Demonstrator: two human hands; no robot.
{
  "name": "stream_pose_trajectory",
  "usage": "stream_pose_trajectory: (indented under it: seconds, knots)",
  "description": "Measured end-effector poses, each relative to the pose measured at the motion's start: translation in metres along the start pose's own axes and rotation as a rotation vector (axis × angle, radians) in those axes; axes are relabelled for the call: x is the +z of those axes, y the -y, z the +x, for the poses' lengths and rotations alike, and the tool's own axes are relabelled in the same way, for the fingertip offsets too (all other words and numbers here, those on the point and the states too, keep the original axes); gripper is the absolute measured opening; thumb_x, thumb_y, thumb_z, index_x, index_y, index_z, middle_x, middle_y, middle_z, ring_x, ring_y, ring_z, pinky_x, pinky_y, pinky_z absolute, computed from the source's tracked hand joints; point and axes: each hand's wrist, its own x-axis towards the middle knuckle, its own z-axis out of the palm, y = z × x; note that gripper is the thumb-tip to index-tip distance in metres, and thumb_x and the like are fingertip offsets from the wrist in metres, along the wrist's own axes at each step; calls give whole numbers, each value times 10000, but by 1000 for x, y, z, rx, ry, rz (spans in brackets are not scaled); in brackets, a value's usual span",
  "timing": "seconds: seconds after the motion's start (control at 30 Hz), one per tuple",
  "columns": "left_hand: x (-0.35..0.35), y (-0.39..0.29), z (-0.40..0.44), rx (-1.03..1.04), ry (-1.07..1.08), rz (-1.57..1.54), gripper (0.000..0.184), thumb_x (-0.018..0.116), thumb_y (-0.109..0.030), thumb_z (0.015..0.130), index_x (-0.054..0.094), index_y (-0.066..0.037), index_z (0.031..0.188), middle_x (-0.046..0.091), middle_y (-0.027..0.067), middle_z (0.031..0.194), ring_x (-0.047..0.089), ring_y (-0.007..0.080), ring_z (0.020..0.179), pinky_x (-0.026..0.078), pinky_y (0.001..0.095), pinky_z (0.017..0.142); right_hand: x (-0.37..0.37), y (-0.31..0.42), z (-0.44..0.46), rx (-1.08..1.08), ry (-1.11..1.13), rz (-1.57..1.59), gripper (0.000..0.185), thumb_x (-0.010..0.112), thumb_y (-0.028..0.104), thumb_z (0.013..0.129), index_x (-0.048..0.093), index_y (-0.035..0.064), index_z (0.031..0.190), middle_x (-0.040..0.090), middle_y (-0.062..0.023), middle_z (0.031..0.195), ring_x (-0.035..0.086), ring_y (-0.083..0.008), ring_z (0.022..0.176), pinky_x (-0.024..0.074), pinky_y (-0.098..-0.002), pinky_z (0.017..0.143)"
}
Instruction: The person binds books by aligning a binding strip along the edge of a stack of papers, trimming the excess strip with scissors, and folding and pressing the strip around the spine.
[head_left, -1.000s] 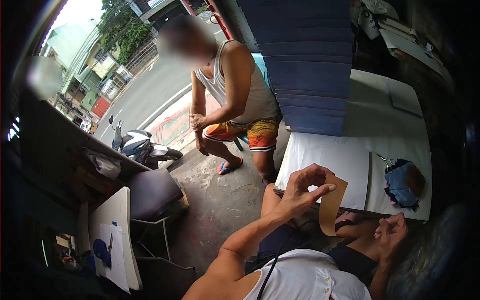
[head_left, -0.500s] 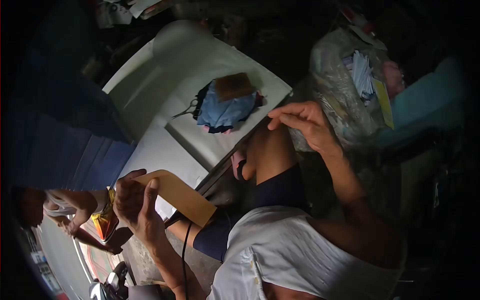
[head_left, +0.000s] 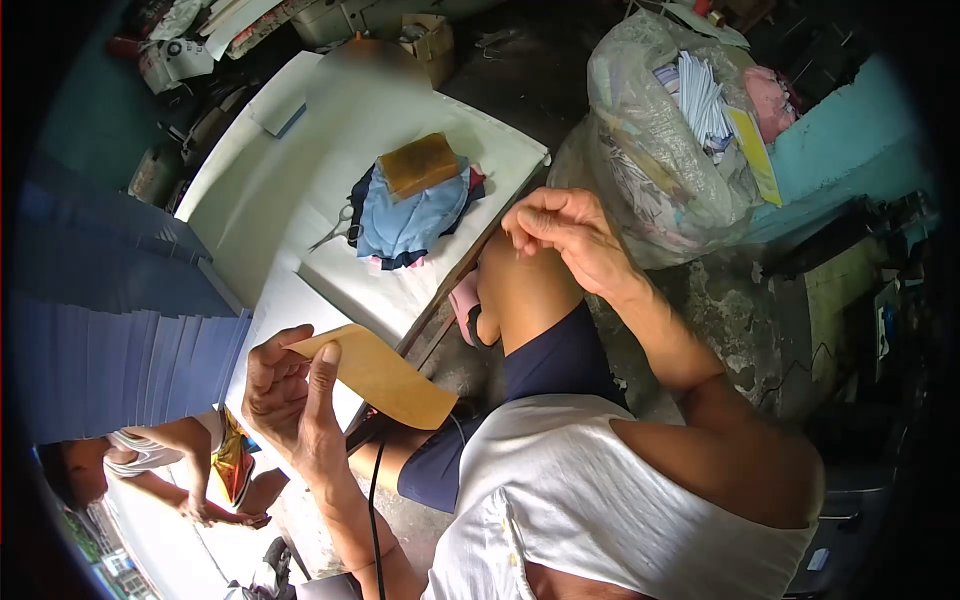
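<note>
A tan strip of paper or card is pinched between the thumb and fingers of my left hand, its free end curving down to the right. My right hand is raised off the table's right edge, fingers curled together; what they hold, if anything, is hidden. On the white-covered table lies a bundle of blue and dark cloth with a brown block on top. Scissors lie at its left. White sheets are near my left hand.
Tall stacks of dark blue boards stand at the left. Below them a person sits near the street. A clear plastic bag full of papers is on the right, by a teal wall. A cardboard box is behind the table.
The view has swung right from the street to the table and bag. My left hand keeps the tan strip. My right hand is now raised beside the table edge, fingers still curled.
</note>
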Motion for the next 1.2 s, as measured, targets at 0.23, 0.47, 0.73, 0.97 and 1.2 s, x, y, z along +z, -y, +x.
stream_pose_trajectory:
  seconds: [0.23, 0.47, 0.73, 0.97, 1.2]
  knots:
    - [-8, 4, -8, -29, -10, 25, 254, 802, 2, 850, 673, 21, 1068, 715, 72, 902, 665, 97, 841, 514, 223, 827, -28, -49, 34, -92, -230, -420, 159, 672, 111, 964, 750, -18, 1012, 717, -56, 806, 621, -81, 692, 516, -239, 650]
    - [-14, 5, -14, -41, -32, 51, 249, 797, 23, 844, 674, 25, 1060, 716, 80, 928, 673, 107, 869, 528, 238, 857, -21, -62, 49, -270, -330, -780, 90, 719, 95, 843, 744, 12, 869, 726, -71, 703, 680, -98, 642, 543, -270, 627]
    - [-21, 9, -18, -74, -43, 20, 231, 800, 29, 839, 682, 26, 1038, 714, 71, 930, 673, 109, 888, 520, 256, 892, -22, -47, 56, -320, -240, -905, 68, 731, 71, 785, 695, 13, 782, 686, -70, 634, 651, -86, 590, 529, -267, 592]
    - [-26, 10, -24, -48, -57, 13, 213, 803, 25, 841, 683, 23, 1017, 720, 75, 938, 667, 100, 888, 514, 253, 889, -44, -25, 76, 30, -8, -716, 134, 787, 14, 782, 664, -14, 826, 643, -18, 667, 584, -71, 574, 456, -231, 493]
    - [-29, 10, -26, -58, -68, 13, 188, 795, 31, 845, 678, 17, 992, 724, 81, 952, 670, 101, 881, 526, 254, 870, -54, -46, 47, -162, -63, -603, 291, 775, 25, 843, 617, -12, 1084, 649, -29, 706, 599, -66, 629, 479, -215, 588]
